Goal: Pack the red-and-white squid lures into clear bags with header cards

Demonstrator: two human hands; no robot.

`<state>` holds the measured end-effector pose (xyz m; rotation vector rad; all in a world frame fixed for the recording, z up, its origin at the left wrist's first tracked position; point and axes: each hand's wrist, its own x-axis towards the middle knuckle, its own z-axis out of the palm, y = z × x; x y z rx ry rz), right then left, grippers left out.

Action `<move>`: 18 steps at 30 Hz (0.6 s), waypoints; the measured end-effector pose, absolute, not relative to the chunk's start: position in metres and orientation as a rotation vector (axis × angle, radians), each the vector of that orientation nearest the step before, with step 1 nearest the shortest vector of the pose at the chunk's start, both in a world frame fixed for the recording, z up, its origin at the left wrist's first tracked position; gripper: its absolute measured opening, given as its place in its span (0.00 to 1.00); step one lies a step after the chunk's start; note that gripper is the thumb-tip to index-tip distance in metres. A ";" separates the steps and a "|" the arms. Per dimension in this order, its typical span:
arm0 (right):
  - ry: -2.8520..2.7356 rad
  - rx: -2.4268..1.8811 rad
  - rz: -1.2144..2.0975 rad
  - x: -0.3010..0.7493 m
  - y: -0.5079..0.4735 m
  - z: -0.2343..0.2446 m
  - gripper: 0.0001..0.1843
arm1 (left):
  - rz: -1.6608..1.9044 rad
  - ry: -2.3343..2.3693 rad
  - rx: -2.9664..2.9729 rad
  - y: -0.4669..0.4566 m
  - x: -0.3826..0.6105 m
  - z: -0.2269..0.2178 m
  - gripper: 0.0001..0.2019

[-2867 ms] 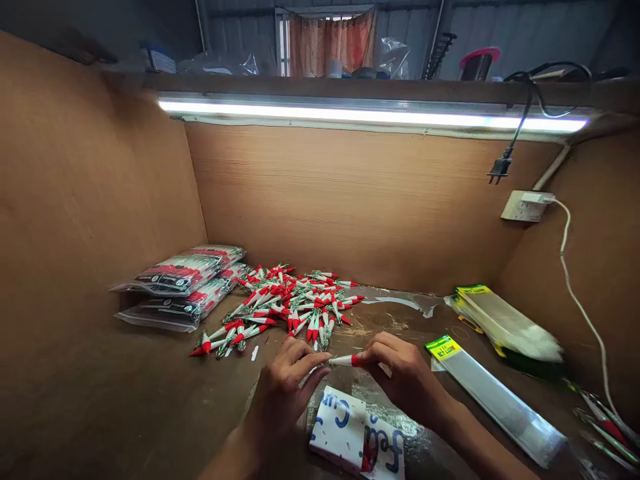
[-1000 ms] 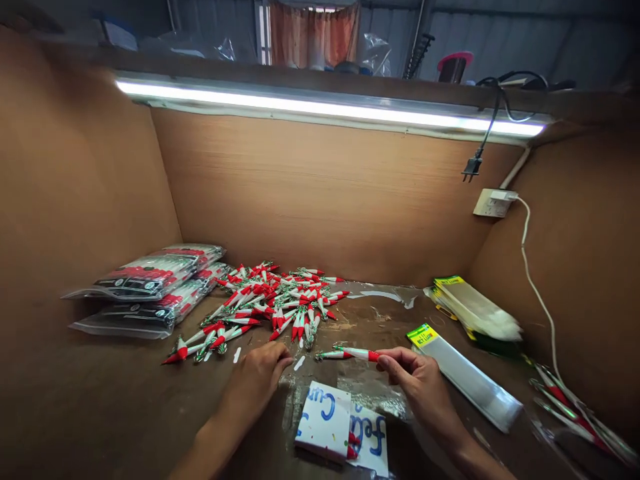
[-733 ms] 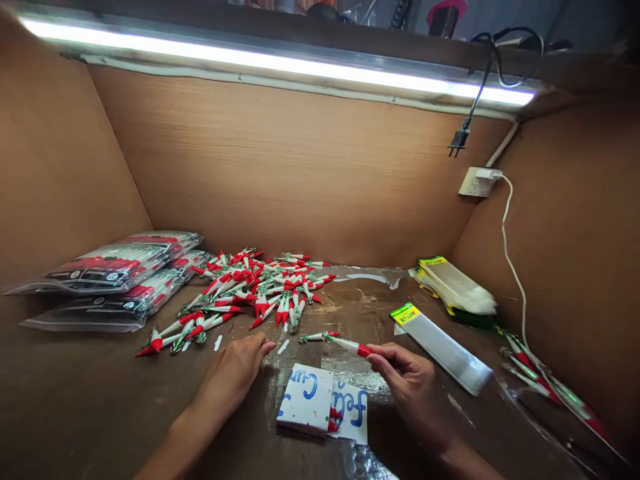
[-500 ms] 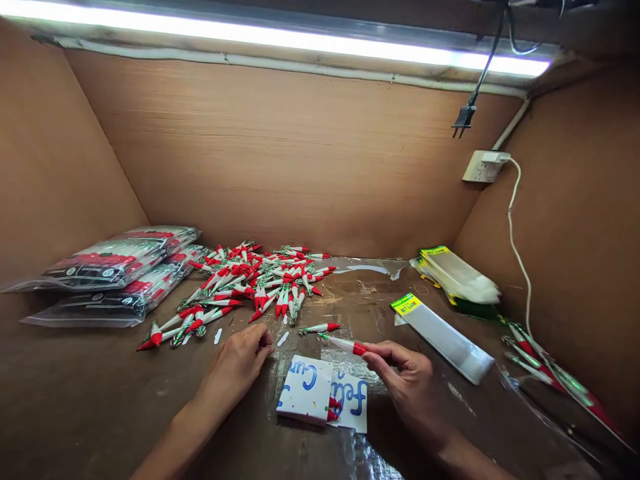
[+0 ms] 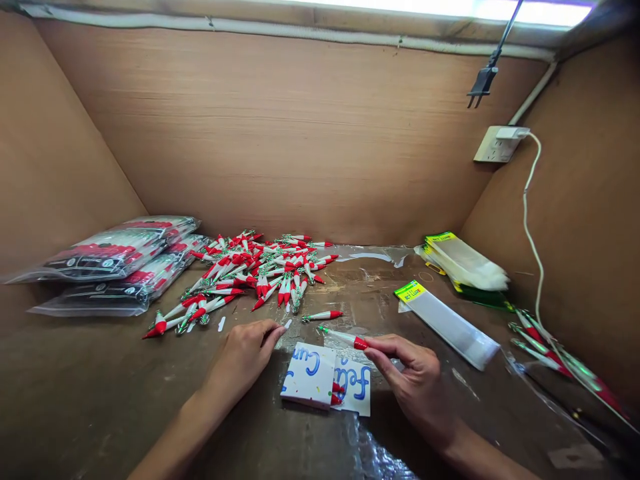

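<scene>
My right hand [image 5: 413,370] pinches a squid jig [image 5: 345,338] by its red end, with the white body and green hook crown pointing left. My left hand [image 5: 250,353] is closed, thumb and forefinger meeting at the end of a small white strip [image 5: 288,325]. Between the hands lies a folded white card holder [image 5: 309,375] with blue handwriting. Red jig tips [image 5: 337,393] stick out from its right side over the lower card flap. Just beyond the held jig, another squid jig [image 5: 323,316] lies alone on the table.
A heap of red-and-white squid jigs [image 5: 265,270] lies at the back. Filled plastic bags [image 5: 115,260] are stacked at left. A clear sleeve with yellow header [image 5: 445,323] lies at right, before a sleeve stack [image 5: 465,263]. A white cable [image 5: 530,227] hangs by the right wall.
The view has tipped down slightly. My left hand has moved right and forward, its fingertips reaching the small white strip. My right hand still holds the jig, now a little farther from the card holder.
</scene>
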<state>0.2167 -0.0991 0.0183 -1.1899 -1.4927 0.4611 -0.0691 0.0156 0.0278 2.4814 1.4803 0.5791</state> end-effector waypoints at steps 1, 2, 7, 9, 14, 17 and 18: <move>-1.504 -1.182 0.440 0.216 -0.100 0.019 0.07 | 0.576 1.490 2.482 0.015 -0.068 0.027 0.13; -1.513 -1.176 0.419 0.216 -0.100 0.019 0.07 | 0.573 1.502 2.474 0.015 -0.066 0.026 0.12; -1.549 -1.274 0.398 0.225 -0.096 0.027 0.08 | 0.514 1.293 2.366 0.012 -0.066 0.026 0.21; -1.564 -1.404 0.493 0.237 -0.090 0.031 0.08 | 0.430 1.096 2.370 0.007 -0.067 0.028 0.36; -1.673 -1.582 0.823 0.264 -0.077 0.026 0.07 | 0.322 0.896 2.402 -0.006 -0.066 0.031 0.45; -1.734 -1.557 0.864 0.259 -0.076 0.018 0.06 | 0.296 0.897 2.416 -0.007 -0.063 0.031 0.43; -1.777 -1.527 0.841 0.253 -0.077 0.015 0.06 | 0.294 0.901 2.427 -0.007 -0.062 0.031 0.43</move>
